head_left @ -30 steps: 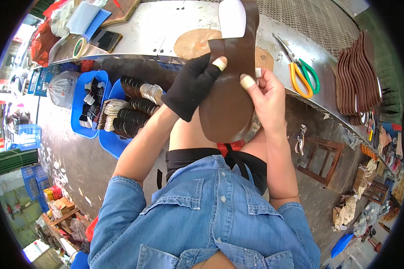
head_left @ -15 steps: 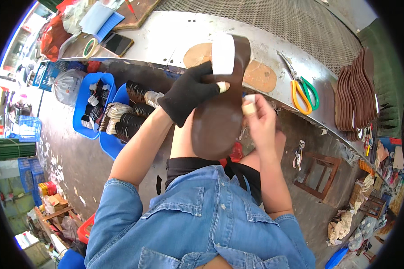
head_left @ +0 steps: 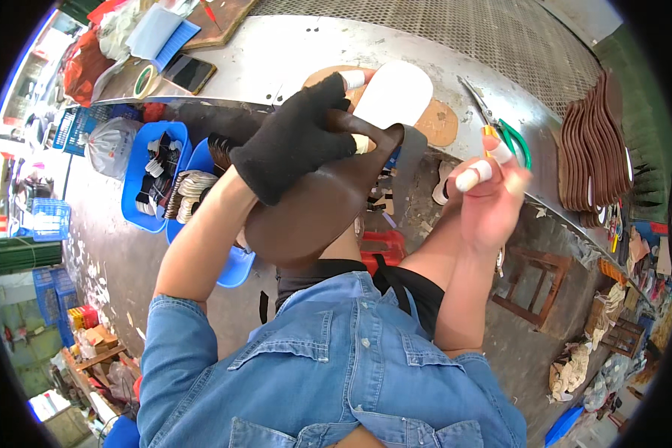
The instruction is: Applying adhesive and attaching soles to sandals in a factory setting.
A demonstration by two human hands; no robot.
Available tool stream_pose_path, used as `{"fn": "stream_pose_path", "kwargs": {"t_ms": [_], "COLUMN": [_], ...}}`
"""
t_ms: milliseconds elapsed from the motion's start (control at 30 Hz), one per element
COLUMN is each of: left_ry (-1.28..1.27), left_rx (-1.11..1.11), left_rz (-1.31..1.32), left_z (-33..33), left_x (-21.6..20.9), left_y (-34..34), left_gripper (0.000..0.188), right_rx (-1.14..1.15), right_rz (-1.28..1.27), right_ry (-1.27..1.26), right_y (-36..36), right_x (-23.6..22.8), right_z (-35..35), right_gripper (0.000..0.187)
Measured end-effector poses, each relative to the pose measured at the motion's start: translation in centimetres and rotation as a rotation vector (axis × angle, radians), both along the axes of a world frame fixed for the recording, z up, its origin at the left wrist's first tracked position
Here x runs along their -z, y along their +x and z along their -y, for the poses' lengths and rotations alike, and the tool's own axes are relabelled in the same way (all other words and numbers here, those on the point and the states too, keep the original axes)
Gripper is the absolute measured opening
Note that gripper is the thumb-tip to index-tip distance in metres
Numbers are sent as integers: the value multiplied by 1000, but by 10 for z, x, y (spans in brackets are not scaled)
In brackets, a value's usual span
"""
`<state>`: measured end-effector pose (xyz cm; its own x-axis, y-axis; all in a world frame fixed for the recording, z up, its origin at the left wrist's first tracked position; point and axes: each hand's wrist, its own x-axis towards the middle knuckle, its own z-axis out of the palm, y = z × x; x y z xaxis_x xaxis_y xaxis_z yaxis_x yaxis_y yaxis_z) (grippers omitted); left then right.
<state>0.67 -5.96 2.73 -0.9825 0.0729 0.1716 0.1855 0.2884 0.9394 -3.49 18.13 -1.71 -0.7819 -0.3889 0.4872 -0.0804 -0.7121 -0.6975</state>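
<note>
My left hand, in a black fingerless glove with white tape on the fingertips, grips a brown shoe insole around its narrow middle. The insole's broad end tilts down to the left over my lap. At its upper end shows a white oval face, with a loose greyish-brown flap hanging beside it. To the right of the insole, my bare right hand is raised and apart from it, fingers bent and separated, some wrapped in white tape. Nothing shows in it, though motion blurs it a little.
On the metal bench lie tan sole-shaped pieces, green-handled scissors, a phone and a tape roll. Stacked brown insoles stand at the right. Blue bins with parts sit below left; a wooden frame lies on the floor.
My right hand has left the insole's edge and moved right, its fingers now apart. My left hand has tilted the insole, its broad end swinging left, and the flap now hangs loose.
</note>
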Motion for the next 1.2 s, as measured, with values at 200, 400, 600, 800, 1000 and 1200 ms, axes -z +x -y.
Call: {"fn": "stream_pose_path", "kwargs": {"t_ms": [200,400,600,800,1000,1200], "left_ry": [-155,-117,-85,-4,-171,-355], "left_rx": [113,167,305,403,530,793], "left_rz": [58,101,116,159,-102,-162], "left_z": [-1,-5,-8,-5,0,26], "left_x": [-5,-11,-11,-6,-6,-28], "left_y": [-10,-5,6,11,2,-58], "left_gripper": [51,70,80,81,76,66], "right_rx": [657,732,538,437,289,224], "right_rz": [-99,-426,-77,90,95,78], "right_ry": [525,505,282,205,254,90], "right_y": [15,15,25,20,16,5], "right_x": [16,-2,-16,-18,-23,-15], "right_z": [35,24,2,-9,0,12], "right_gripper": [46,26,20,20,19,18]}}
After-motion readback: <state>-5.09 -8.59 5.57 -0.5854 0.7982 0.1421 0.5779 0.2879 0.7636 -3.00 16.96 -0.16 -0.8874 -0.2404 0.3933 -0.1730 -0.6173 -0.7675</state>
